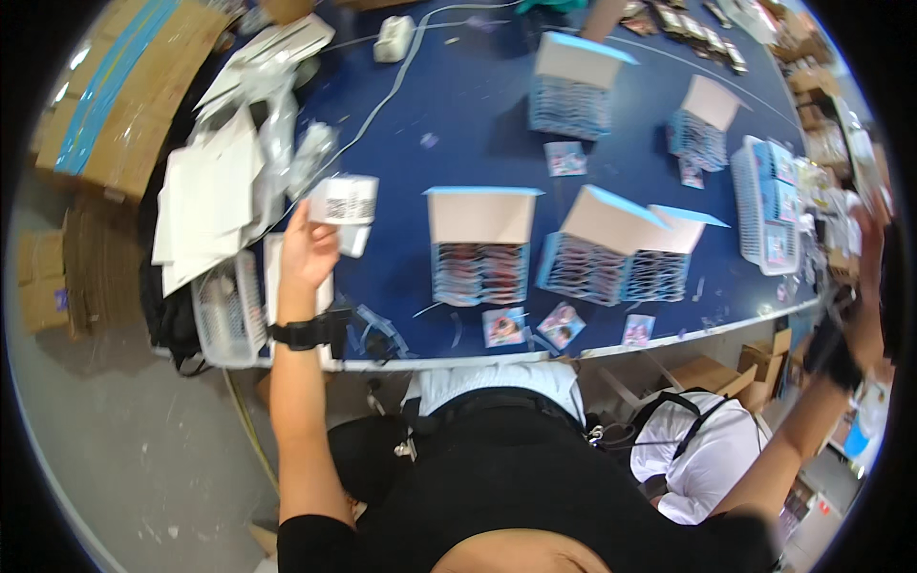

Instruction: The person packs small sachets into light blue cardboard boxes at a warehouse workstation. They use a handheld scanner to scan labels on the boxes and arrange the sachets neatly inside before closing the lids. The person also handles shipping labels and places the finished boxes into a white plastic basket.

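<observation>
Wristbands first, since they're closest: we've got a black strap (308, 333) on the left wrist and another dark one (833, 359) on the right. Our left hand (306, 256) is up over the near-left edge of the blue table (458, 124), fingers curled round a small white packet with a printed label (344, 202), which it holds just above the tabletop. Right under that arm sits a clear plastic basket (225, 310), with a messy pile of white sheets (205, 205) just behind it.

Our right hand (867, 234) is way out at the right rim, past the table's end, and it's so blurred we can't tell if it's gripping anything or just spread.

Along the near edge lie a few loose picture cards (503, 327), and right behind them stand open cardboard boxes (480, 246) with light blue rims, packed with rows of cards. Two more boxes of that kind (626, 253) lean together beside it. Further back another box (573, 86) sits mid-table, and a white crate (764, 205) holds cards near the right end. A white cable (392, 91) snakes across to a small white block at the far edge. Flattened cardboard (124, 91) is off to the far left.
</observation>
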`<state>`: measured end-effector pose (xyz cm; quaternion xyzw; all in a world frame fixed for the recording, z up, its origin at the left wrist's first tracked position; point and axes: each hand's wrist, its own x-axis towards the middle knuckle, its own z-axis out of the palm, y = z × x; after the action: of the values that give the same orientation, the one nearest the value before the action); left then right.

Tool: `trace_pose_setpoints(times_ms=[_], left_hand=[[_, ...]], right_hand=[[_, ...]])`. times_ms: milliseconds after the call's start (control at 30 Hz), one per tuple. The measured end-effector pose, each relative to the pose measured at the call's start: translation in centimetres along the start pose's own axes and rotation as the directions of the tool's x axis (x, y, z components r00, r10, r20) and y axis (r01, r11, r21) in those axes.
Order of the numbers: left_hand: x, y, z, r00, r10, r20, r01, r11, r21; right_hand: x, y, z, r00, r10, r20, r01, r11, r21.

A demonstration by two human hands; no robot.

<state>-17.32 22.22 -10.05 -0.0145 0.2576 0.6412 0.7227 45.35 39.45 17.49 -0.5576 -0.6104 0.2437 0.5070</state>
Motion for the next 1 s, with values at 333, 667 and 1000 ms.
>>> trace_pose_setpoints(times_ms=[333,667,1000], left_hand=[[3.9,-2.3,-6.7,0.805,0.217,-0.552,-0.077,0.961,0.265],[4.0,-0.6,3.8,0.738,0.484,-0.469,-0.094,0.763,0.64],[20.7,-3.3,12.0,0.949,-0.277,-0.151,0.287,0.561,0.776]], right_hand=[[13.7,12.2,23.0,0.742,0.259,0.618,-0.296,0.954,-0.044],[14.5,18.9,36.9,0.583,0.34,0.738,-0.304,0.934,-0.19],[7.7,19.6,36.8,0.162,0.616,0.771,-0.802,0.538,-0.261]])
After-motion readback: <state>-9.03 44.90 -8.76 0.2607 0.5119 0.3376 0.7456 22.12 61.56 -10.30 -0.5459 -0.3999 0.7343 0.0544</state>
